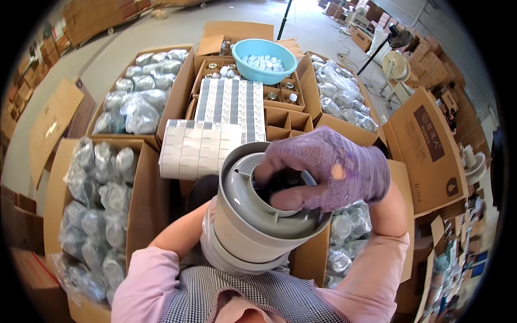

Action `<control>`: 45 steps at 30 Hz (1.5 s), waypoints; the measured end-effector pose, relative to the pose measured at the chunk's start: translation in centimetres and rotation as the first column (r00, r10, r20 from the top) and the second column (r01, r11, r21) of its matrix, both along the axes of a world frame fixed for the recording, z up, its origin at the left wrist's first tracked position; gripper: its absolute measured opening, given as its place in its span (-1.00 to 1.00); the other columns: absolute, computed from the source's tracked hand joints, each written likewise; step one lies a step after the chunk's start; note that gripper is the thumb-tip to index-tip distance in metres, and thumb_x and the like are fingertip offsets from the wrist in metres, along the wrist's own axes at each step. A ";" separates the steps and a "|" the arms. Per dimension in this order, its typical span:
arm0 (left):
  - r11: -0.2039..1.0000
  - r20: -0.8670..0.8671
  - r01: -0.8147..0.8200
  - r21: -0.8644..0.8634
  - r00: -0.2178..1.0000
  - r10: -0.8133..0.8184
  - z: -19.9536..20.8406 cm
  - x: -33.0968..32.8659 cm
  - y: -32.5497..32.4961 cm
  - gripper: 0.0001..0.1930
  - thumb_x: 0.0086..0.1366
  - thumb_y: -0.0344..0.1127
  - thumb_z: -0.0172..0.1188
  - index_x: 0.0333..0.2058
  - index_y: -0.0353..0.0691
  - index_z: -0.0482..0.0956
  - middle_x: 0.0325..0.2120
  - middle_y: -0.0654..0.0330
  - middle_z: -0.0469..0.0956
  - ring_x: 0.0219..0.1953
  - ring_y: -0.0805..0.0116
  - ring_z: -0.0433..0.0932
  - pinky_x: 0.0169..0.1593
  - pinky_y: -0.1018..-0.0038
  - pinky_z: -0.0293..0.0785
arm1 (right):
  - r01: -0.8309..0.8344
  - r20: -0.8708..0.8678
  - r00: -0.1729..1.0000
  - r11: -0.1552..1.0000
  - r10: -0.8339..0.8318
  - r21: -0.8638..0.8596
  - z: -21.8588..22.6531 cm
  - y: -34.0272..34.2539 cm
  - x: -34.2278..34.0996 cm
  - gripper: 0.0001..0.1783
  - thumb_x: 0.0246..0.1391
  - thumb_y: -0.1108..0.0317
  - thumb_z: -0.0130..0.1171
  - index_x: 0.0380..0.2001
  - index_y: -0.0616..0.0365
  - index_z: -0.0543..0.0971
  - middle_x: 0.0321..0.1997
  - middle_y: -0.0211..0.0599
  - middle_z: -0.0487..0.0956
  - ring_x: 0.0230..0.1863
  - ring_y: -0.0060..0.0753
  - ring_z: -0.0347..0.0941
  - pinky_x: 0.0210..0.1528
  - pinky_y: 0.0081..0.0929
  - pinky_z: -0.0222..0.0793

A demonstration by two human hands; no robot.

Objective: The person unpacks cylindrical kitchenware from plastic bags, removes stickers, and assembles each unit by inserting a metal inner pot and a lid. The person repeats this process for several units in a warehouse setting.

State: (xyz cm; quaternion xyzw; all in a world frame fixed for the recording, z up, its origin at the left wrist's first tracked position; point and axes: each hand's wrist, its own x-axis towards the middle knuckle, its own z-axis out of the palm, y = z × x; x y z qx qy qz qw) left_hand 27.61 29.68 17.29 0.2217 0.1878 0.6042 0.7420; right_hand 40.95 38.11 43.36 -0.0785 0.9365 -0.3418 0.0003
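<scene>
A large grey plastic cylinder (245,215) stands upright close in front of my body, with a recessed top and a round collar in its middle. Clear plastic film (210,231) wraps round its lower part. My right hand (323,172), in a purple knit glove with a small worn spot, reaches over the top from the right. Its thumb and fingers are bent down into the collar, around a dark inside; what they grip there is hidden. From the left, my left forearm (186,229) runs behind the cylinder, which hides that hand.
Open cartons of film-wrapped items (99,215) stand on both sides. Ahead, a divided carton (285,121) holds several capped bottles; a light-blue basin (264,59) of small white pieces rests on it. Label sheets (229,105) lie nearer. A carton flap (425,151) rises at right.
</scene>
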 end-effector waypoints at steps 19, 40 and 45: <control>0.880 -0.884 0.136 0.456 0.182 0.430 2.7 -8.6 -12.6 -0.69 -0.08 -0.44 0.49 -0.31 -0.20 0.61 0.18 0.01 0.30 0.19 0.14 0.37 0.23 0.27 0.29 | 0.540 0.067 0.841 0.836 -0.536 -0.092 -5.0 1.7 1.1 -0.78 0.09 0.28 0.26 -0.40 0.25 0.62 -0.43 -0.35 0.61 -0.41 -0.56 0.45 -0.30 -0.51 0.41; 0.792 -0.918 -0.556 -0.251 0.397 -0.011 -0.8 -7.5 -13.3 -0.52 0.48 0.05 -0.26 -0.16 -0.27 0.46 -0.45 0.16 0.54 -0.51 0.40 0.46 -0.45 0.48 0.32 | 0.492 -0.558 0.652 0.846 -0.513 -0.204 -11.4 1.2 5.6 -0.50 0.18 -0.05 0.10 -0.27 0.27 0.58 -0.26 -0.24 0.61 -0.25 -0.39 0.50 -0.13 -0.35 0.43; 0.717 -0.228 0.224 -0.660 0.850 -0.475 -0.2 -1.0 -17.1 -0.41 0.46 0.15 -0.31 0.01 -0.28 0.44 -0.25 -0.01 0.59 -0.44 0.20 0.63 -0.51 0.31 0.57 | 0.709 -0.524 0.506 0.676 -0.685 -0.199 -13.7 5.1 10.1 -0.56 0.17 0.02 0.10 -0.26 0.26 0.58 -0.24 -0.25 0.60 -0.22 -0.38 0.50 -0.10 -0.35 0.42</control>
